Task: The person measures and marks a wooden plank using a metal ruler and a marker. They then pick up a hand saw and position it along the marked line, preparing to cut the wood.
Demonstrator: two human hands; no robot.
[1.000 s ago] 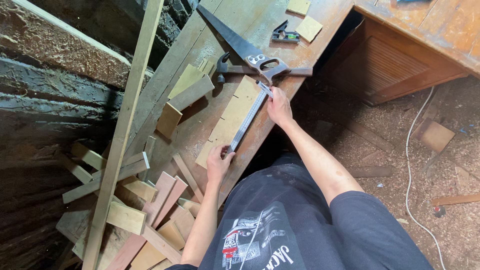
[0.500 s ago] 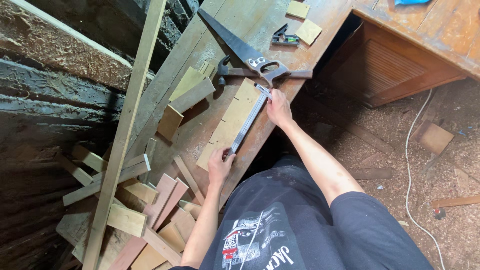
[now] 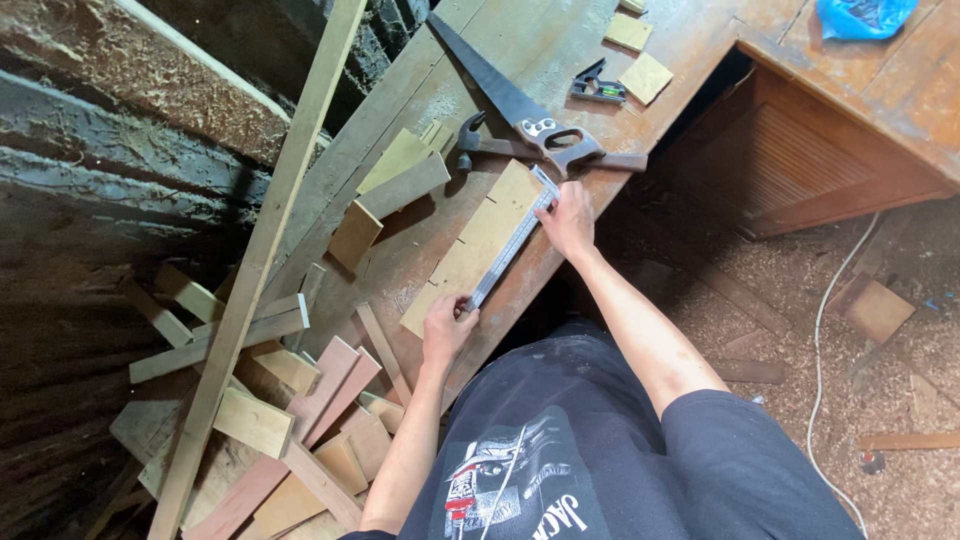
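A pale notched wooden board (image 3: 478, 240) lies along the front edge of a worn wooden workbench (image 3: 560, 70). A steel ruler (image 3: 512, 243) lies lengthwise on the board. My left hand (image 3: 447, 325) presses on the ruler's near end and the board's corner. My right hand (image 3: 567, 218) rests on the ruler's far end, fingers curled; whether it holds a pencil I cannot tell. Just beyond the right hand lie a black handsaw (image 3: 505, 95) and a hammer (image 3: 545, 152).
A small square tool (image 3: 598, 86) and square wood offcuts (image 3: 645, 76) lie farther along the bench. Several wood scraps (image 3: 300, 400) pile at the left, with a long slat (image 3: 265, 250) leaning across. A blue bag (image 3: 862, 15) sits on a cabinet. A white cord (image 3: 822, 330) crosses the sawdust floor.
Both hands stay on the ruler and board; my right hand has shifted very slightly along the ruler's far end. Nothing else moved.
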